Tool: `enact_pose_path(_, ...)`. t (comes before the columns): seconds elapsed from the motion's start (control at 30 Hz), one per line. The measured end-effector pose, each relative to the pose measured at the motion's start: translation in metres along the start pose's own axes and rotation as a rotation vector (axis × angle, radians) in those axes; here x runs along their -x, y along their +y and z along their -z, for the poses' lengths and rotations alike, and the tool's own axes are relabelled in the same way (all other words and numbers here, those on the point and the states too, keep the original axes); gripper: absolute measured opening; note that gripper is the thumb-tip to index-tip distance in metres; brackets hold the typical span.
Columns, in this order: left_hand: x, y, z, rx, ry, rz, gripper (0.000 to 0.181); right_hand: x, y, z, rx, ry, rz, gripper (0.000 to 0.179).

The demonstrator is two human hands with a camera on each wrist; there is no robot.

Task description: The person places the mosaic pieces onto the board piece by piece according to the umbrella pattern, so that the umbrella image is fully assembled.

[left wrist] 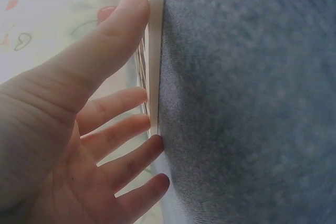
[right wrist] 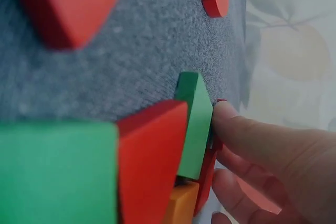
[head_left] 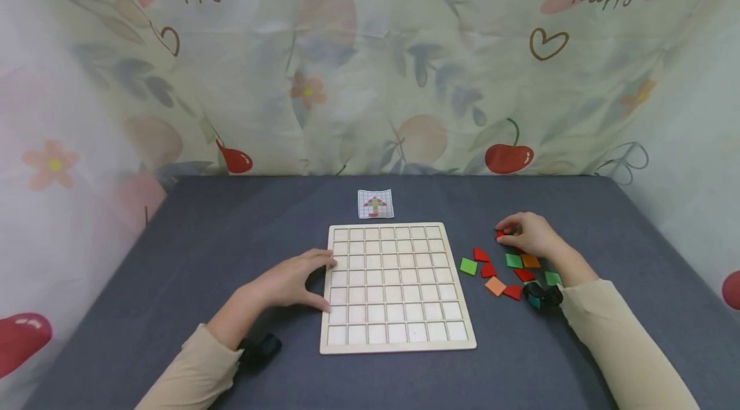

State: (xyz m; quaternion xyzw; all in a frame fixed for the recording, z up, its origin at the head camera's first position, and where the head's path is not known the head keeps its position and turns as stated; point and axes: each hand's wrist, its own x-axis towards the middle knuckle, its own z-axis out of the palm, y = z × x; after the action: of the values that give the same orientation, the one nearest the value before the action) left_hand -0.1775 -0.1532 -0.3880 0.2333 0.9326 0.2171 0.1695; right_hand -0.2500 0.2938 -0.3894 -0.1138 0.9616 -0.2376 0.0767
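Observation:
A pale wooden grid board lies flat on the dark cloth. At its left edge, my left hand rests with thumb and fingers spread, the fingertips touching the rim. To the right of the board, my right hand pinches a small red block between thumb and fingers; in the right wrist view the thumb hides most of it. Close by that hand sit a green block, another red block and an orange block.
Several loose red, green and orange pieces lie between the board and my right arm, including a light green square and an orange square. A small printed pattern card lies behind the board. A patterned curtain hangs behind the table.

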Motion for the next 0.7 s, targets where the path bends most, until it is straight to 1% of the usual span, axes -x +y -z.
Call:
enact_pose_path(0.17, 0.000, 0.000, 0.000, -0.007, 0.002, -0.004, 0.078, 0.001, -0.011, 0.001, 0.018, 0.043, 0.039, 0.028)
enact_pose_path(0.33, 0.000, 0.000, 0.000, -0.006, 0.004, 0.001, 0.078, 0.001, -0.035, 0.000, -0.030, 0.067, 0.099, 0.028)
enact_pose_path(0.57, -0.001, 0.001, 0.000, -0.012, 0.003, 0.001, 0.078, -0.003, -0.068, -0.013, -0.147, 0.039, 0.156, 0.027)
enact_pose_path(0.7, -0.002, 0.001, 0.000, -0.014, 0.003, -0.003, 0.078, -0.006, -0.086, -0.023, -0.184, 0.003, 0.192, 0.030)
